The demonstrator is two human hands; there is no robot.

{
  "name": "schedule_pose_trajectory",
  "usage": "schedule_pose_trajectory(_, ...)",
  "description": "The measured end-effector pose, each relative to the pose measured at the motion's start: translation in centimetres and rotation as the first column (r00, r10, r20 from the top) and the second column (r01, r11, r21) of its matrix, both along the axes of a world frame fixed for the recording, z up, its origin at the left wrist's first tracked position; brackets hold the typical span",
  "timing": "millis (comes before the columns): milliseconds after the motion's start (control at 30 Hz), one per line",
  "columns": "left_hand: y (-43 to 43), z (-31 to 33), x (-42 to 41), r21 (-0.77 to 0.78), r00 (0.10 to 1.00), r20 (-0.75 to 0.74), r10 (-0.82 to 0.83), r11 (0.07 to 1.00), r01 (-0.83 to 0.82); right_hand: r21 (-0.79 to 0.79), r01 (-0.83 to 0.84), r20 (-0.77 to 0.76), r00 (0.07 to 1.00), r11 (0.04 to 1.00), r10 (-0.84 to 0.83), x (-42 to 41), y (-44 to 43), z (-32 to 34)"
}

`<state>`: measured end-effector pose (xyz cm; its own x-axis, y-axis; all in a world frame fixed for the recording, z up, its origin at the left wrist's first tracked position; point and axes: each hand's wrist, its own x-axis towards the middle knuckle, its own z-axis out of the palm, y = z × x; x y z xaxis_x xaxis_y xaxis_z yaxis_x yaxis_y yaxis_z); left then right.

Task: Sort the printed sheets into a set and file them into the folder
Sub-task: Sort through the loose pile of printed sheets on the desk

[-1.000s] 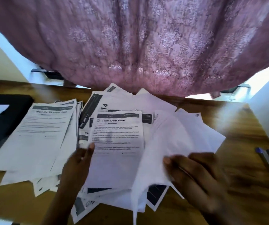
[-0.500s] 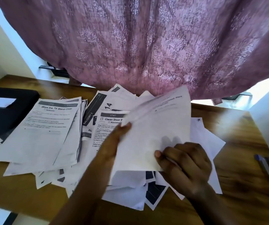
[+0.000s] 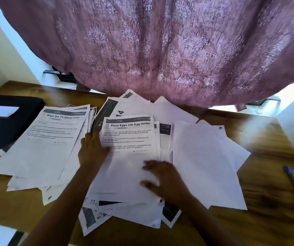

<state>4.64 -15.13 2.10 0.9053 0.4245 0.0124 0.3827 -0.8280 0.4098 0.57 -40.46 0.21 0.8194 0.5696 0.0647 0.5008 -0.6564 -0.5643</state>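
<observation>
A sheet headed "Place Eggs into Egg Holder" (image 3: 130, 137) lies face up on top of the loose middle pile of printed sheets (image 3: 124, 210). My left hand (image 3: 92, 150) lies flat at this sheet's left edge, fingertips touching it. My right hand (image 3: 164, 178), blurred, rests with spread fingers on the sheet's blank lower half. To the left lies a neater stack topped by "Wipe the TV Stand Clean" (image 3: 53, 139). The black folder (image 3: 9, 132) lies shut at the far left, partly under that stack. Blank face-down sheets (image 3: 206, 160) fan out to the right.
A wooden table (image 3: 267, 219) carries everything. A blue pen (image 3: 293, 180) lies near its right edge. A mauve patterned curtain (image 3: 151, 50) hangs over the table's far side. White walls stand at the left and right.
The sheet my right hand held has been turned over and laid face up on the middle pile, covering "Clean Door Panel". The right hand released it and now rests flat on it.
</observation>
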Motion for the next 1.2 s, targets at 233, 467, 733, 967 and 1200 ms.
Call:
schedule_pose_trajectory(233,-6.5,-2.8,0.0,0.152,0.884,0.03,-0.467,0.876,0.458,-0.334,0.48,0.05,0.869,0.811,-0.493,12.9,-11.4,1.4)
schedule_pose_trajectory(467,-9.2,-6.4,-0.6,0.157,0.856,0.003,-0.517,0.846,0.51,-0.442,0.163,-0.145,0.958,0.882,-0.249,21.8,-11.5,2.3)
schedule_pose_trajectory(733,-9.1,-6.9,-0.4,0.164,0.861,0.027,-0.508,0.852,0.498,-0.294,0.156,-0.321,0.913,0.943,-0.251,24.9,-13.0,3.9)
schedule_pose_trajectory(967,-9.0,-7.1,-0.3,0.162,0.859,0.054,-0.509,0.853,0.495,-0.392,-0.023,-0.351,0.928,0.92,-0.127,23.3,-10.2,2.6)
schedule_pose_trajectory(1200,-8.7,-5.3,0.9,-0.161,0.898,0.077,-0.434,0.883,0.441,-0.115,-0.053,-0.327,0.945,0.992,0.013,22.0,-8.9,12.6)
